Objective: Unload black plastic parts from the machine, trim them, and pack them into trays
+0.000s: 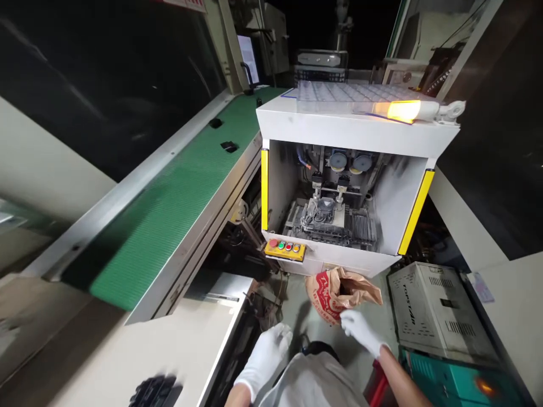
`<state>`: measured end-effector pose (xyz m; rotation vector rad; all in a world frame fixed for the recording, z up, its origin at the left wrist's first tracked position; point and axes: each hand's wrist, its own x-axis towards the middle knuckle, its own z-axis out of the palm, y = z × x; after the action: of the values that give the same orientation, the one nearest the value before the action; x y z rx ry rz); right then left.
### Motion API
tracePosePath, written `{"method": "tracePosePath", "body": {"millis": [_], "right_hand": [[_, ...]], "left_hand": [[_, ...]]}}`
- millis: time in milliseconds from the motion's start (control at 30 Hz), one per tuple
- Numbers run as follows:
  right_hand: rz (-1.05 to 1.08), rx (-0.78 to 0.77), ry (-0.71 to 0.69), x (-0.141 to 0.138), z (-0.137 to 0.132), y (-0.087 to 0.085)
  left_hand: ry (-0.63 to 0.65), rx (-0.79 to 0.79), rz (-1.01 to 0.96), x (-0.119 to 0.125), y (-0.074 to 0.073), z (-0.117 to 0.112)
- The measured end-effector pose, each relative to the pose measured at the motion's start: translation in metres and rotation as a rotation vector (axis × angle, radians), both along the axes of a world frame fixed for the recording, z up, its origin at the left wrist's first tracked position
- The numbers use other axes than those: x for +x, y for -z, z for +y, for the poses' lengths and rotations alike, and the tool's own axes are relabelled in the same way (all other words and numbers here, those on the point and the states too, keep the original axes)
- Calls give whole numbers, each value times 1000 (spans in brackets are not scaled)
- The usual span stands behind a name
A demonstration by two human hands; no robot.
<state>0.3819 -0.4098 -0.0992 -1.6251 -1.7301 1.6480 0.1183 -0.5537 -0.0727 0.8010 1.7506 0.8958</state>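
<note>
My left hand, in a white glove, hangs in front of my body near the edge of the pale table. Its fingers are loosely curled and somewhat apart, with nothing visible in them. My right hand, also white-gloved, is beside the lower right side of a brown paper bag with red print; its fingers are loosely bent and hold nothing I can see. Whether it touches the bag I cannot tell. The bag stands on the floor with its top open, below a white machine whose open front shows two black pieces on posts.
At left runs a green conveyor belt with a few small black parts. Black parts lie on the pale table. A yellow button panel juts from the machine. A grey box unit stands at right.
</note>
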Motion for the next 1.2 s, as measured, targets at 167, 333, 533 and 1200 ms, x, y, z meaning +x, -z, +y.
{"method": "tracePosePath", "body": {"millis": [167,333,533,1200], "right_hand": [[113,334,241,-58,168,-56],[213,532,386,-109,339,-109],[389,446,111,-142,421,-125],[397,390,181,-157,432,-104]], "left_hand": [[-35,156,-9,-63,-44,101],[-144,346,19,-125,-73,264],[-10,454,-98,-135,-77,476],[327,335,-396,-114,-86,542]]}}
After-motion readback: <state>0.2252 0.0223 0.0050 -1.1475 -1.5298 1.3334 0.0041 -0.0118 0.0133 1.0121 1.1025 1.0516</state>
